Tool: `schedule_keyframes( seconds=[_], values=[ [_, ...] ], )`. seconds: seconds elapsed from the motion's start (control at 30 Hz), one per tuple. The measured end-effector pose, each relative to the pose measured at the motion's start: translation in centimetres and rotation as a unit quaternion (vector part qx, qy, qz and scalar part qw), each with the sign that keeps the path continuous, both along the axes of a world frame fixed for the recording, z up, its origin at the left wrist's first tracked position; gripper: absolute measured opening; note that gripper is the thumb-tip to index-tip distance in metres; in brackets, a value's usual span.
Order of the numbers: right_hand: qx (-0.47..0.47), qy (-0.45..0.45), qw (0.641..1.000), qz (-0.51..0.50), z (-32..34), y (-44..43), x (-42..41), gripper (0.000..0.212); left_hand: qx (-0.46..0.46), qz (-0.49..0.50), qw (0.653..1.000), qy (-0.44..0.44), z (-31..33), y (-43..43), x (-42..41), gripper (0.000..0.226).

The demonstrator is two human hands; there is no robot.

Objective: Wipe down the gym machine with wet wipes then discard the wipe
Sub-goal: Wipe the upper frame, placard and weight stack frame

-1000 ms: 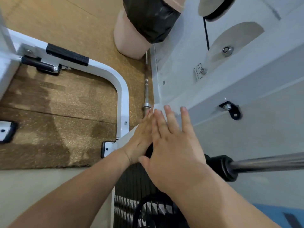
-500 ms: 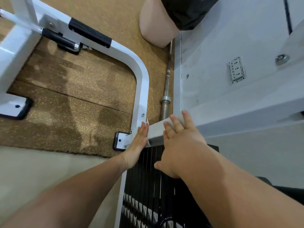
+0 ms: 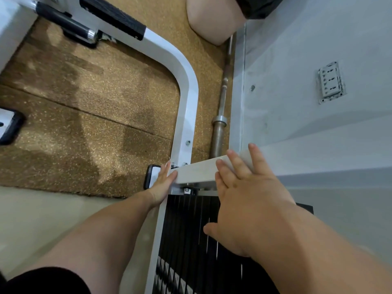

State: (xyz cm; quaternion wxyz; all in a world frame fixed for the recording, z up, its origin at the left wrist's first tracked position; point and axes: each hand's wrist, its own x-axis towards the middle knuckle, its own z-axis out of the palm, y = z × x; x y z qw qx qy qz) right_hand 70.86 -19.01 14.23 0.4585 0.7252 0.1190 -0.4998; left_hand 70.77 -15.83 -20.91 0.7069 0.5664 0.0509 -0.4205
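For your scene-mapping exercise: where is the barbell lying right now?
In the head view, the barbell lies on the floor just right of centre, between the white curved frame tube and the grey wall.

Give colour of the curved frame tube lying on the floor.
White: the curved frame tube carries a black textured pad on its upper stretch. Head view shows it.

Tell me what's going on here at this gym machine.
A person has both hands on a white gym machine. The left hand presses flat against the left end of its top crossbar; the right hand lies spread on the bar, above the black weight stack. No wipe shows clearly.
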Motion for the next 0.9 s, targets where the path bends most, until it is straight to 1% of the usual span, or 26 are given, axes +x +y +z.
schedule_keyframes(
  seconds=[0.03,0.07,0.13,0.17,0.27,0.37,0.43,0.5,0.57,0.63,0.73,0.8,0.83,0.9],
  values=[
    [0.003,-0.001,1.000,0.001,-0.1,-0.1,0.1,0.092,0.001,0.002,1.000,0.016,-0.6,-0.1,0.1,0.103],
    [0.006,-0.003,1.000,0.001,-0.2,-0.2,0.1,0.092,0.001,0.007,1.000,0.025,-1.2,-0.4,0.0,0.106],
    [0.007,-0.006,1.000,0.004,-0.6,-0.5,0.1,0.092,-0.018,0.017,0.999,0.037,-0.4,-0.5,-0.1,0.108],
    [0.002,-0.008,1.000,0.006,-0.7,-0.6,0.1,0.092,-0.028,0.027,0.999,0.036,0.1,-0.7,-0.2,0.105],
    [0.002,-0.014,1.000,0.010,-1.1,-0.7,0.3,0.096,-0.065,0.065,0.996,0.018,3.0,-0.9,-0.7,0.080],
    [-0.003,-0.013,1.000,-0.003,-0.8,-0.2,0.6,0.105,-0.102,0.053,0.992,-0.046,6.8,-0.5,-1.1,0.064],
    [-0.022,-0.025,0.999,0.007,0.0,0.1,0.6,0.105,-0.112,0.040,0.988,-0.100,9.6,-0.2,-1.4,0.070],
    [-0.051,-0.074,0.996,0.014,1.3,0.1,0.7,0.101,-0.122,0.040,0.979,-0.157,12.2,-0.1,-1.5,0.085],
    [-0.059,-0.123,0.990,0.022,3.2,0.4,0.4,0.099,-0.131,0.027,0.971,-0.196,14.9,0.1,-1.1,0.088],
    [-0.060,-0.146,0.987,0.036,5.3,0.9,-0.3,0.098,-0.119,0.022,0.965,-0.234,17.8,0.0,-0.5,0.082],
    [-0.049,-0.177,0.983,0.029,8.8,1.6,-1.0,0.095,-0.129,0.041,0.958,-0.252,23.5,-0.2,-0.2,0.065],
    [-0.042,-0.205,0.978,0.023,11.5,1.5,-1.3,0.095,-0.109,0.042,0.955,-0.273,27.8,-0.5,-0.2,0.056],
    [-0.031,-0.223,0.974,0.013,13.2,1.8,-1.3,0.095,-0.089,0.034,0.952,-0.290,30.0,-0.5,-0.3,0.055],
    [-0.007,-0.264,0.964,-0.008,17.0,2.6,-1.5,0.089,-0.060,0.022,0.945,-0.321,33.9,-0.5,-0.5,0.058]
  ],
)
